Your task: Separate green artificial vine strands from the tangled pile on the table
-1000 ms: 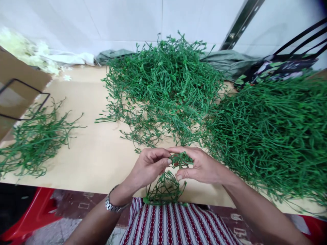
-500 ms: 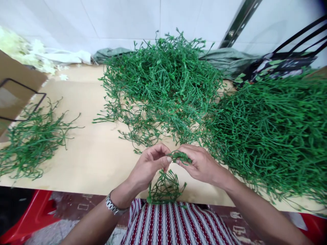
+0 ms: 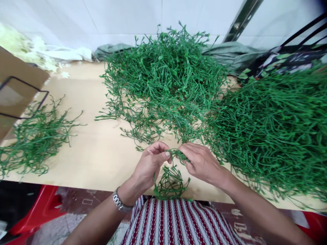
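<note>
My left hand [image 3: 154,161] pinches the end of a thin green plastic stem between thumb and fingers. Close beside it, my right hand [image 3: 198,161] is closed around a small bundle of artificial green stems [image 3: 181,155], which shows between the two hands. Just below them, near the table's front edge, lies a small loose cluster of green stems [image 3: 170,183]. Beyond my hands spreads a large heap of the same stems [image 3: 168,71]; its near part thins out over the table. The finer details of the pinched tip are too small to make out.
A dense pile of stems [image 3: 276,136] covers the right side of the table [image 3: 102,149]. At left lie more stems [image 3: 38,139], by a cardboard box [image 3: 20,75] and a black wire frame [image 3: 44,98]. Pale flowers [image 3: 30,49] stand behind. A red stool [image 3: 38,212] is below.
Both hands stay close together with the stems. The left fingertips have shifted slightly, and a bit of stem now spans the gap between the hands. The view has moved a little.
</note>
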Demonstrator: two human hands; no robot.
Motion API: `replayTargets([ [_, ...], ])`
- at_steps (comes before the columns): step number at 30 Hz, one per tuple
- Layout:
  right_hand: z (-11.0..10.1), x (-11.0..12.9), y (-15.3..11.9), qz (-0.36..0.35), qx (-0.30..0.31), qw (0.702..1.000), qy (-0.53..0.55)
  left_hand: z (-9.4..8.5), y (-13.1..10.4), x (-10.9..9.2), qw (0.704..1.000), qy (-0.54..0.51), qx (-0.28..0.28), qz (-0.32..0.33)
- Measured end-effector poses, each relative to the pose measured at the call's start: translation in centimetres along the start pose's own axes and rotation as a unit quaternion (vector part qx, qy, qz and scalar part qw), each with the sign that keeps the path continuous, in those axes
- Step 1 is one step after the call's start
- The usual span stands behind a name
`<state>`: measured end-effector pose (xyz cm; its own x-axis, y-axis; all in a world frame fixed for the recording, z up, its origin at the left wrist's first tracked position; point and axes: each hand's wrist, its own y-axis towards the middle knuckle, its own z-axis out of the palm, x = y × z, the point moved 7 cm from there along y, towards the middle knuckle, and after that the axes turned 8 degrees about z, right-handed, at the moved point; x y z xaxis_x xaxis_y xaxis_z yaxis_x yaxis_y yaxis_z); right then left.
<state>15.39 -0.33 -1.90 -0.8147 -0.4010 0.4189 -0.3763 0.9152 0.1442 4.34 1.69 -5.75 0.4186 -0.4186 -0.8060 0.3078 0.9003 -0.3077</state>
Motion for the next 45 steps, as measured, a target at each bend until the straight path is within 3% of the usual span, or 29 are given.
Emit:
replayTargets([
  [4,0.4,-0.5,0.0,0.043,0.039,0.993,0.103,0.1,0.0,0.0,0.999,0.031,-0.006,0.019],
  [7,1.0,-0.8,0.1,0.100,0.075,0.970,0.208,0.2,0.0,-0.1,0.998,0.047,-0.018,0.044],
  [12,1.7,-1.1,-0.1,0.158,0.088,0.951,0.252,0.2,0.0,-0.2,0.996,0.063,-0.011,0.058],
  [16,1.5,-1.0,-0.5,0.127,0.082,0.975,0.162,0.4,0.1,-0.2,0.987,0.148,0.068,0.009],
  [20,1.0,-0.4,-0.6,0.076,0.069,0.994,0.048,0.8,0.2,-0.6,0.957,0.251,0.146,-0.022],
  [24,1.0,0.0,-0.9,0.060,0.085,0.994,-0.016,1.5,0.2,-1.5,0.934,0.309,0.174,0.031],
  [32,0.4,2.3,-1.6,-0.017,0.145,0.989,0.000,1.6,-1.5,-1.3,0.946,0.262,0.183,0.046],
  [35,-0.3,3.5,-2.1,-0.055,0.159,0.986,0.012,2.2,-3.0,-2.3,0.915,0.317,0.237,0.073],
  [38,-1.6,3.5,-3.0,-0.094,0.138,0.986,-0.002,2.6,-4.5,-4.9,0.871,0.368,0.293,0.143],
  [42,-4.2,0.5,-4.2,-0.059,0.058,0.997,-0.006,-0.5,-4.1,-9.0,0.878,0.396,0.159,0.215],
  [45,-5.6,-1.4,-4.3,-0.037,0.045,0.998,-0.011,-1.7,-3.4,-9.1,0.892,0.392,0.127,0.183],
])
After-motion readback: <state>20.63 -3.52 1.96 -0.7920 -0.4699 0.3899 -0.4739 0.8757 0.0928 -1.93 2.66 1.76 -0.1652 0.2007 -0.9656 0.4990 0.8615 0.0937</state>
